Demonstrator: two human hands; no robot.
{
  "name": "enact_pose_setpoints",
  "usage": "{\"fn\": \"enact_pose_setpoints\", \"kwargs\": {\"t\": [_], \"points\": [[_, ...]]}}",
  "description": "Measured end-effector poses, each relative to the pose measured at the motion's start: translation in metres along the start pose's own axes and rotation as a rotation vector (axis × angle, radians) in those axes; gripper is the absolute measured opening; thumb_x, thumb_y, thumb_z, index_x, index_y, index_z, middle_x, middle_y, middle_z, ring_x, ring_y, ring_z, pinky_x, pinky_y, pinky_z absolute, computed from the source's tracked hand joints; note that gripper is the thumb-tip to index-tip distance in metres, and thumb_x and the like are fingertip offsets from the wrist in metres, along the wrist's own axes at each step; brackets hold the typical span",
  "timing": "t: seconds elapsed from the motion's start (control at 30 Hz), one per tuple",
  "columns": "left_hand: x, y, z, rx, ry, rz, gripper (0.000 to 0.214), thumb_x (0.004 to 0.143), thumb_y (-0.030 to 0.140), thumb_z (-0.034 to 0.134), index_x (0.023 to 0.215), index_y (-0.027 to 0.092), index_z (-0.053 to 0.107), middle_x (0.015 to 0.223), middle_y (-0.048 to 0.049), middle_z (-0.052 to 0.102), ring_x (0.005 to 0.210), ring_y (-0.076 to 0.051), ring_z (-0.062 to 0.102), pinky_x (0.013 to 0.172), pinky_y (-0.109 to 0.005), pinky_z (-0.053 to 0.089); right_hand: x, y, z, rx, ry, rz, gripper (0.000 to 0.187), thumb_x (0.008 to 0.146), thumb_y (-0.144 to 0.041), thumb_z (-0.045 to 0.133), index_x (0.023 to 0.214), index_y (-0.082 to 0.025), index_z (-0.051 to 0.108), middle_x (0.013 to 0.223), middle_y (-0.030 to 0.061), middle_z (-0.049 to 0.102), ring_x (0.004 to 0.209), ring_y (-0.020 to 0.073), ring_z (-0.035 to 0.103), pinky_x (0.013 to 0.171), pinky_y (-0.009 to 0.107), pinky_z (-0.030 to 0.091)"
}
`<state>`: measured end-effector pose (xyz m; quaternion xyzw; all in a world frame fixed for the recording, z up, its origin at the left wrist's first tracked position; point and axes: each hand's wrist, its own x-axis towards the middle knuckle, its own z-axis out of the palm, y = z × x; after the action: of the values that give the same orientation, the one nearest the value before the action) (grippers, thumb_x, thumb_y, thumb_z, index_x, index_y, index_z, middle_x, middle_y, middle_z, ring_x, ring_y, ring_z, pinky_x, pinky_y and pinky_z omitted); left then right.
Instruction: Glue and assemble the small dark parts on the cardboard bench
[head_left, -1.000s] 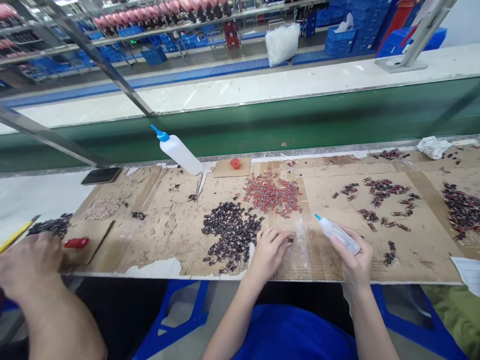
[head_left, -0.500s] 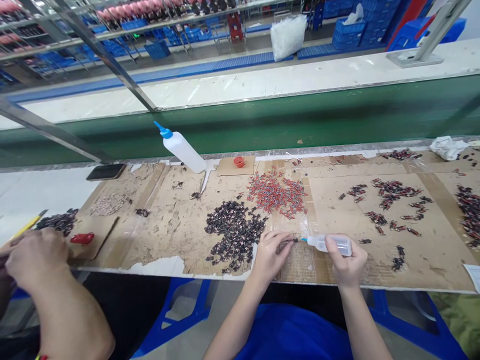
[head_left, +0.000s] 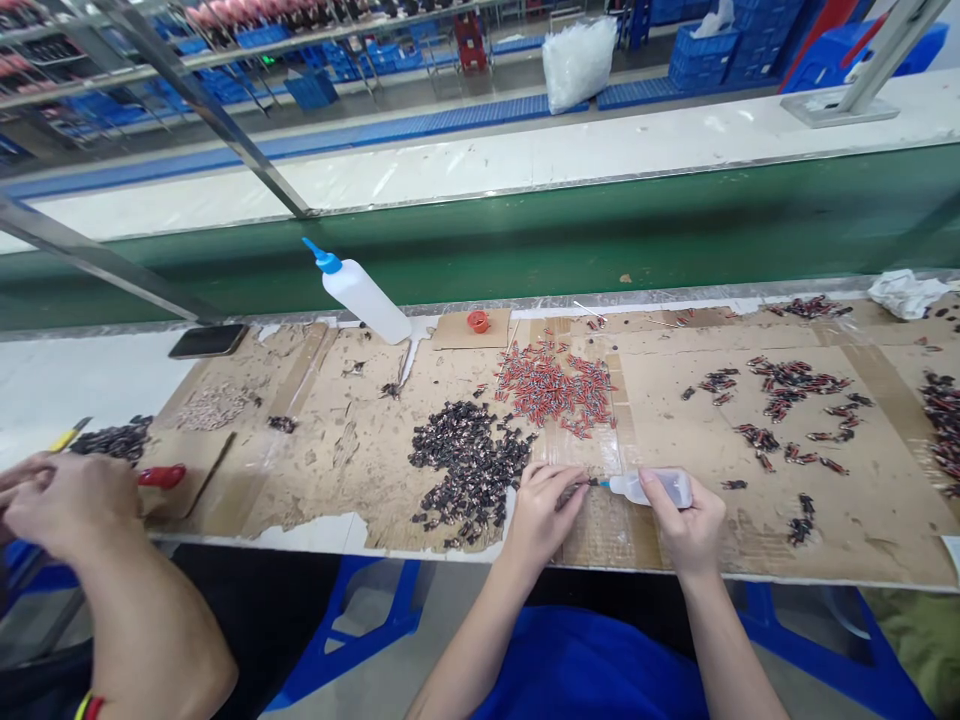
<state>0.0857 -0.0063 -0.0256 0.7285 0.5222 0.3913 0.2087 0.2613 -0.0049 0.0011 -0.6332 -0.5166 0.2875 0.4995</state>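
Note:
My left hand (head_left: 546, 508) pinches a small dark part (head_left: 591, 481) between thumb and fingertips, just above the cardboard. Closed around a small clear squeeze bottle (head_left: 667, 488), my right hand (head_left: 691, 525) holds it sideways, its blue tip pointing left at the dark part. Tip and part look to be touching or nearly so. Left of my left hand lies a heap of small black parts (head_left: 469, 470). Behind my hands is a pile of red parts with metal ends (head_left: 555, 388). Scattered groups of joined red and black pieces (head_left: 799, 380) lie to the right.
A larger white bottle with a blue nozzle (head_left: 367, 300) leans at the back. Near it sit a red cap (head_left: 478, 321) and a phone (head_left: 208, 341). At the left, a co-worker's hands (head_left: 75, 500) work beside a red object (head_left: 162, 476). A green belt (head_left: 480, 255) runs behind the table.
The squeeze bottle in my right hand has moved slightly left, bringing its tip closer to the dark part. My left hand stays nearly still. The co-worker's hands have shifted a little.

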Motion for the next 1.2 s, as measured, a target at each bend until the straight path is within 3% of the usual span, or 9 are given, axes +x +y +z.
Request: {"fn": "enact_pose_setpoints", "kwargs": {"t": [0.27, 0.7, 0.8, 0.9, 1.0, 1.1, 1.2], "points": [[0.001, 0.001, 0.0, 0.017, 0.012, 0.003, 0.011, 0.088, 0.02, 0.059, 0.092, 0.022, 0.069, 0.088, -0.0032, 0.077, 0.082, -0.017, 0.07, 0.089, -0.038, 0.046, 0.0, 0.001, 0.0, -0.027, 0.069, -0.01, 0.036, 0.076, -0.046, 0.065, 0.055, -0.017, 0.063, 0.047, 0.0002, 0.057, 0.043, 0.0129, 0.05, 0.042, 0.024, 0.04], [0.001, 0.002, -0.001, 0.031, 0.024, 0.023, 0.01, 0.086, 0.015, 0.062, 0.09, 0.022, 0.067, 0.087, -0.0013, 0.077, 0.08, -0.016, 0.071, 0.09, -0.038, 0.041, 0.002, -0.004, 0.002, 0.024, 0.052, 0.03, 0.033, 0.073, -0.043, 0.066, 0.052, -0.018, 0.061, 0.047, -0.0001, 0.056, 0.044, 0.0134, 0.05, 0.044, 0.024, 0.04], [0.0, 0.001, 0.0, 0.038, 0.023, 0.027, 0.01, 0.085, 0.015, 0.062, 0.091, 0.022, 0.067, 0.087, -0.0011, 0.077, 0.081, -0.016, 0.071, 0.091, -0.038, 0.04, 0.001, 0.001, 0.001, 0.062, 0.108, 0.065, 0.029, 0.071, -0.04, 0.069, 0.054, -0.017, 0.062, 0.048, -0.0002, 0.057, 0.045, 0.013, 0.051, 0.045, 0.024, 0.041], [-0.001, 0.003, -0.001, 0.047, 0.011, 0.014, 0.01, 0.085, 0.015, 0.063, 0.091, 0.022, 0.067, 0.089, -0.0016, 0.077, 0.083, -0.017, 0.071, 0.092, -0.038, 0.04, 0.002, 0.008, -0.002, 0.177, 0.252, 0.088, 0.028, 0.07, -0.041, 0.071, 0.061, -0.016, 0.064, 0.051, -0.0003, 0.058, 0.046, 0.0128, 0.051, 0.047, 0.025, 0.041], [0.001, 0.006, -0.006, 0.048, -0.042, -0.023, 0.012, 0.084, 0.016, 0.065, 0.093, 0.023, 0.067, 0.092, -0.0015, 0.077, 0.085, -0.017, 0.07, 0.095, -0.041, 0.038, 0.007, 0.011, -0.004, 0.275, 0.343, 0.084, 0.03, 0.067, -0.041, 0.075, 0.079, -0.015, 0.067, 0.067, 0.0027, 0.066, 0.058, 0.016, 0.06, 0.055, 0.029, 0.048], [0.014, 0.01, -0.015, 0.078, -0.086, -0.049, 0.014, 0.083, 0.02, 0.067, 0.096, 0.023, 0.068, 0.095, -0.0021, 0.076, 0.088, -0.019, 0.068, 0.097, -0.043, 0.038, 0.014, 0.013, -0.007, 0.295, 0.341, 0.064, 0.041, 0.057, -0.036, 0.083, 0.088, -0.017, 0.063, 0.084, 0.0058, 0.069, 0.076, 0.0208, 0.066, 0.072, 0.036, 0.054], [0.036, 0.01, -0.023, 0.182, -0.044, -0.093, 0.011, 0.083, 0.021, 0.066, 0.093, 0.023, 0.07, 0.096, -0.0037, 0.074, 0.101, -0.022, 0.061, 0.095, -0.042, 0.04, 0.021, 0.017, -0.008, 0.302, 0.313, 0.035, 0.048, 0.053, -0.033, 0.085, 0.09, -0.02, 0.058, 0.092, 0.0063, 0.069, 0.089, 0.023, 0.067, 0.088, 0.043, 0.052]]}}
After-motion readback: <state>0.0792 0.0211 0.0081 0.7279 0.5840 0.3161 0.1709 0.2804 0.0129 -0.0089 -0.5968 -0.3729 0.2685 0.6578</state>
